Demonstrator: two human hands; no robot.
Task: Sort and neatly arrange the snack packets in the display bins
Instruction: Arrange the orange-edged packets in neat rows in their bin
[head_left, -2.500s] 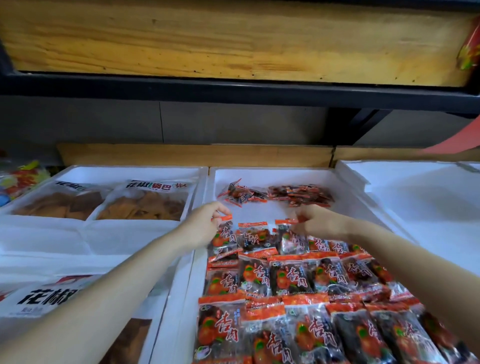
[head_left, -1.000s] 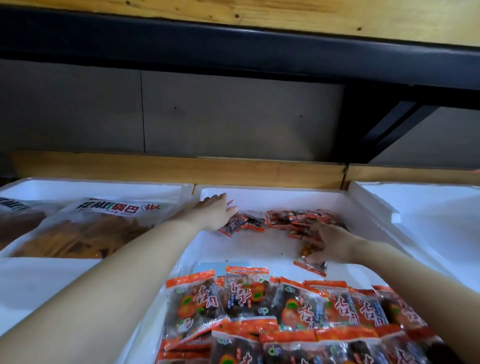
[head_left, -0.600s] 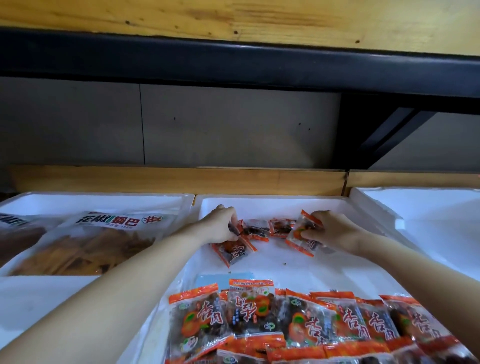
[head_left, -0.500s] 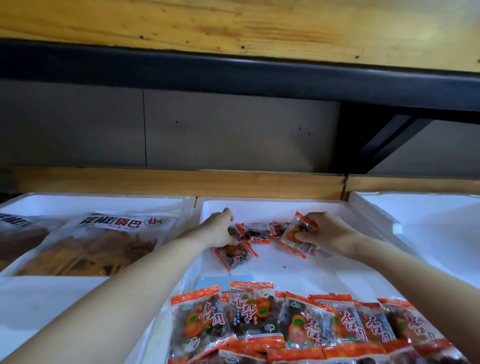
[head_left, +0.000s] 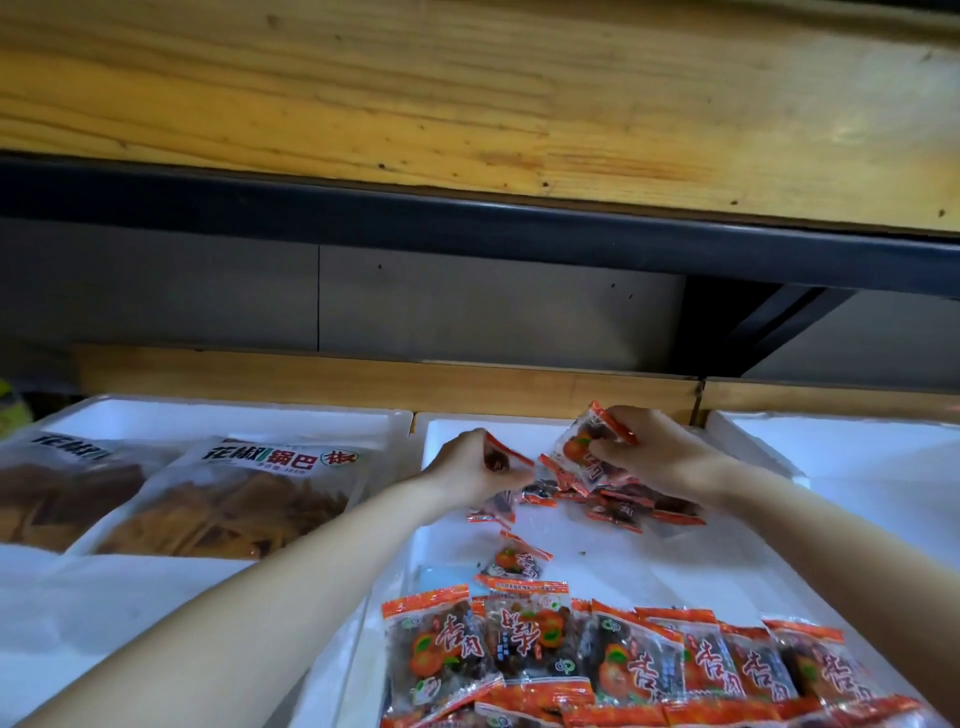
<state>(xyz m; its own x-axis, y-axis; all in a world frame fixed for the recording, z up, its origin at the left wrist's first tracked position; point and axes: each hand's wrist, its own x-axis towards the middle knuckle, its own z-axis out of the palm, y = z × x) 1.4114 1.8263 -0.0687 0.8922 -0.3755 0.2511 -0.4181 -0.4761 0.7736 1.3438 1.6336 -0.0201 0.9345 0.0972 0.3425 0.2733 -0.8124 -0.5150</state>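
Left hand (head_left: 467, 467) and right hand (head_left: 660, 457) have lifted packets (head_left: 584, 449) above the pile (head_left: 618, 508)

Location type: retail shop, snack display shelving.

Indicators:
- Three white foam containers, the left bin (head_left: 234, 411), middle bin (head_left: 727, 571) and right bin (head_left: 841, 431), stand side by side on one shelf level.
- The middle bin holds many identical snack packets (head_left: 623, 660) with orange printed seals, laid in overlapping rows at the near end.
- The left bin holds large printed bags (head_left: 228, 499) of brown pieces, laid side by side.
- A wooden strip (head_left: 363, 379) runs behind the bins.
- Above, a wooden shelf board (head_left: 467, 93) sits on a black metal rail (head_left: 467, 223).
- A grey back panel (head_left: 467, 306) closes the gap between levels.
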